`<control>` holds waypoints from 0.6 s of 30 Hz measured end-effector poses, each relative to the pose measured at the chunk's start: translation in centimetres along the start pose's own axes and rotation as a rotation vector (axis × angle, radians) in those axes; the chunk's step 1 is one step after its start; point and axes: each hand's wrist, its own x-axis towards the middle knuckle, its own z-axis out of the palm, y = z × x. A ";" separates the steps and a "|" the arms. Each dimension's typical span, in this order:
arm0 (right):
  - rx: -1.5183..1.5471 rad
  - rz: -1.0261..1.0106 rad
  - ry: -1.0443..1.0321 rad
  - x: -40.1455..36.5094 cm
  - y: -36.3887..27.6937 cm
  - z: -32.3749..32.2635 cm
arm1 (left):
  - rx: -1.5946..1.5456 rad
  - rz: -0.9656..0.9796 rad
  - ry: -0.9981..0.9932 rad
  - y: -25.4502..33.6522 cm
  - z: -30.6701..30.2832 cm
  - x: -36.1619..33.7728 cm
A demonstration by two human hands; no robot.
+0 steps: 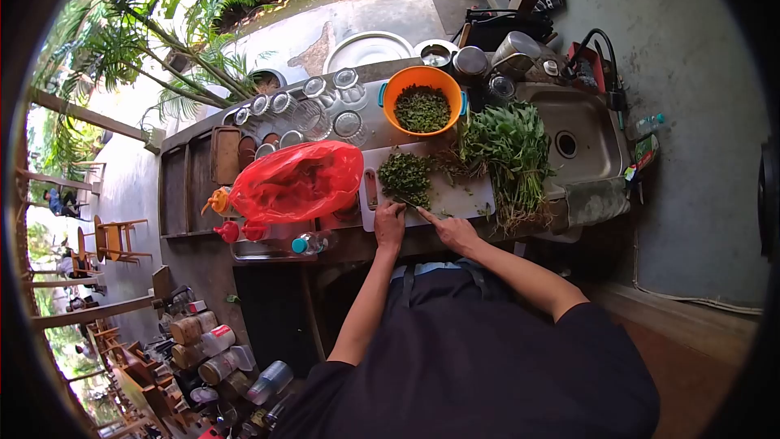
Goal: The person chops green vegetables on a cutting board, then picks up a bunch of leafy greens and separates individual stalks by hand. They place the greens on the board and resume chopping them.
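Note:
A knife (415, 206) is gripped by my right hand (457, 233), its dark blade pointing left across the front of a white cutting board (472, 203). The index finger stretches along the knife. My left hand (390, 226) rests at the board's front edge by the blade's tip, fingers curled together; what they hold, if anything, is hidden. Just beyond both hands lies a heap of chopped greens (405, 176). Uncut leafy greens (510, 150) with roots lie in a bunch along the board's right side. Behind the board stands an orange basin (395, 119) with chopped greens inside.
A red plastic bag (296, 183) stands left of the board, near a teal-capped bottle (309, 243). Upturned glasses (348, 124) line the back left. To the right is a metal sink (587, 118) with a cloth (597, 202) on its front edge. Several jars (215, 341) stand lower left.

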 end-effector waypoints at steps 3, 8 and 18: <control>0.002 -0.030 0.081 0.4 -0.3 0.3 | 0.119 0.088 0.086 0.4 -0.8 0.3; 0.012 0.004 0.036 -0.4 -0.3 -0.4 | 0.265 0.154 0.156 1.2 -0.5 -0.4; -0.025 -0.033 0.048 -2.6 1.5 -0.1 | 0.176 0.112 0.124 0.6 0.2 -0.1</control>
